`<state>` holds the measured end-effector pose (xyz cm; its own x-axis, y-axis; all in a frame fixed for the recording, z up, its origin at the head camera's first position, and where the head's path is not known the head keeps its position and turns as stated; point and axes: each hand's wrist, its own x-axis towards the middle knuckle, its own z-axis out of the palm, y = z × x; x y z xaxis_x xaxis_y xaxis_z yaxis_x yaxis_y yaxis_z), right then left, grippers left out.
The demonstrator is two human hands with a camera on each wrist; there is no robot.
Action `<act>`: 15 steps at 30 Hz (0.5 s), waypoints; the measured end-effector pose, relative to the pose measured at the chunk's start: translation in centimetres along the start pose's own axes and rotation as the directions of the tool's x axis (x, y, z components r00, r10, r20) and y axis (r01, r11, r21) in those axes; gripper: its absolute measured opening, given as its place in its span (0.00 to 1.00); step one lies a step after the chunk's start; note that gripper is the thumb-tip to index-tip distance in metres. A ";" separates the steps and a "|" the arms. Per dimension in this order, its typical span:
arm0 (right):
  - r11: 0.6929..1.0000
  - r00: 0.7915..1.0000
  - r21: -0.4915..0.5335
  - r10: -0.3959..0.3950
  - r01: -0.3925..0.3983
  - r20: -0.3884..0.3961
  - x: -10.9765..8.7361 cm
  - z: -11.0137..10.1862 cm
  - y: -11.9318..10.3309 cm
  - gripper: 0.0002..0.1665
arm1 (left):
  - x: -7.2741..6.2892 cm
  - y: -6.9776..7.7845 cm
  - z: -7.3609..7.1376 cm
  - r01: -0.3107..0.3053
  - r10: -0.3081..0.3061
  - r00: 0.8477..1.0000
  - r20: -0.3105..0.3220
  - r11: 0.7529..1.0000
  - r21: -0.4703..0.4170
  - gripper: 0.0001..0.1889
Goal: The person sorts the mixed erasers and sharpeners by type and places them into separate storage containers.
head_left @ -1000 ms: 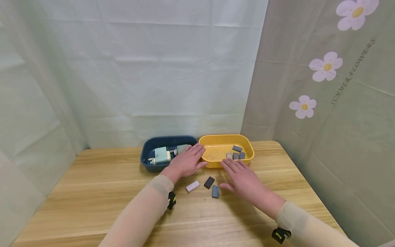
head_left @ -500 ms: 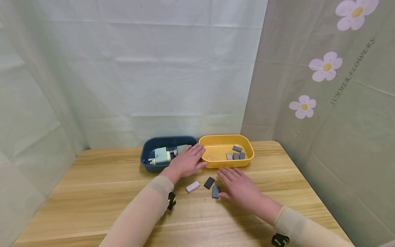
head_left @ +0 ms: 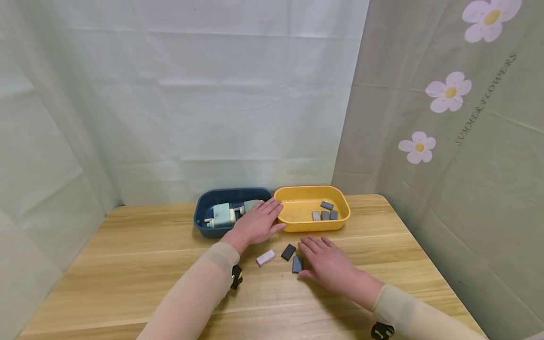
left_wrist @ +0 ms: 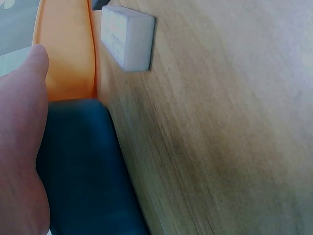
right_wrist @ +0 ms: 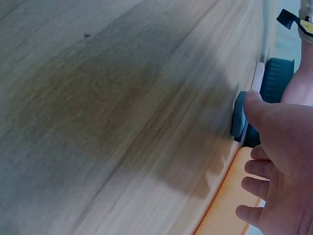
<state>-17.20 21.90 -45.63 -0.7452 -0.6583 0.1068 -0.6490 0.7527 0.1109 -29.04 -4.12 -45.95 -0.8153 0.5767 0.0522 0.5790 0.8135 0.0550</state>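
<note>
My left hand (head_left: 257, 224) is held out with straight fingers over the adjoining rims of a navy tray (head_left: 204, 230) and a yellow tray (head_left: 293, 227). It holds nothing. In front of the yellow tray hovers my right hand (head_left: 327, 264), fingers loosely extended, its thumb beside a blue-grey block (head_left: 296, 265). In the right wrist view the thumb overlaps that block (right_wrist: 238, 115); whether it touches cannot be made out. A black block (head_left: 288, 251) lies just left of the right fingertips. Farther left is a pale pinkish-white block (head_left: 265, 258), also seen large in the left wrist view.
Several small grey blocks (head_left: 325, 215) lie in the yellow tray's right part. Pale green bottle-like items (head_left: 223, 215) with cream parts fill the navy tray, partly hidden by my left hand. A hanging cloth (head_left: 238, 104) backs the wooden table (head_left: 127, 264).
My right hand has drawn back from the yellow tray's front rim, toward me and slightly left, down beside the blue-grey block. The left hand and the blocks look unmoved.
</note>
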 end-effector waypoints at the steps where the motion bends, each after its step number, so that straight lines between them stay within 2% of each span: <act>1: 1.000 1.000 -0.003 -0.002 0.002 -0.005 0.0 0.0 0.0 0.47 | 0.0 0.0 0.0 -0.001 0.001 1.000 -0.001 1.000 0.000 0.42; 8: 1.000 1.000 -0.003 0.005 -0.005 0.011 0.0 0.1 -0.1 0.44 | 0.2 -0.1 0.1 0.007 -0.007 1.000 0.021 1.000 0.008 0.42; 15: 1.000 1.000 -0.016 -0.001 0.002 0.030 0.2 0.3 -0.1 0.41 | 0.1 0.0 0.1 0.003 -0.003 1.000 0.012 1.000 0.005 0.42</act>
<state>-17.32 21.69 -45.96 -0.7485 -0.6586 0.0774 -0.6479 0.7511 0.1267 -29.17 -4.06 -45.99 -0.8173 0.5749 0.0396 0.5762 0.8157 0.0506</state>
